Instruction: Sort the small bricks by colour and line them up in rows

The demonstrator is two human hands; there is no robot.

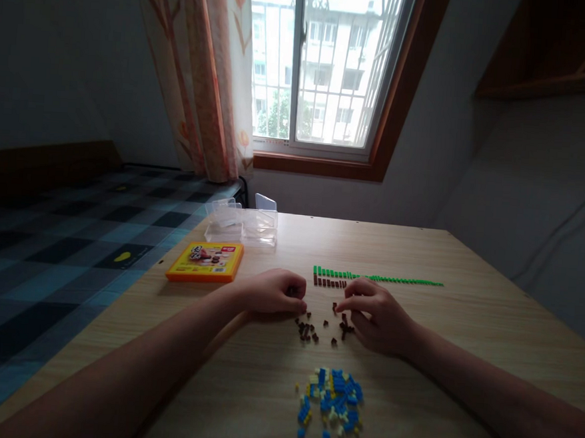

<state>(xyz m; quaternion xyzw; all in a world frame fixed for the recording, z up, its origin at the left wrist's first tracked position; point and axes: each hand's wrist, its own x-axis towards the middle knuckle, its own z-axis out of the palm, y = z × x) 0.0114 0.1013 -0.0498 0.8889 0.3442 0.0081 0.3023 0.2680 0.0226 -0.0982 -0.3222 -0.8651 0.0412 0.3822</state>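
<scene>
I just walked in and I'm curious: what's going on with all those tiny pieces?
Someone's right hand is at a small brown piece on the table, with loose brown pieces nearby. Their left hand is curled close by; I can't tell if it holds anything. Beyond the loose pieces lie a green row and a brown row. A mostly blue pile lies nearer the person.

On the table [491, 313], brick pile [340, 382] before brick rows [341, 274], case [206, 262] at left.
</scene>
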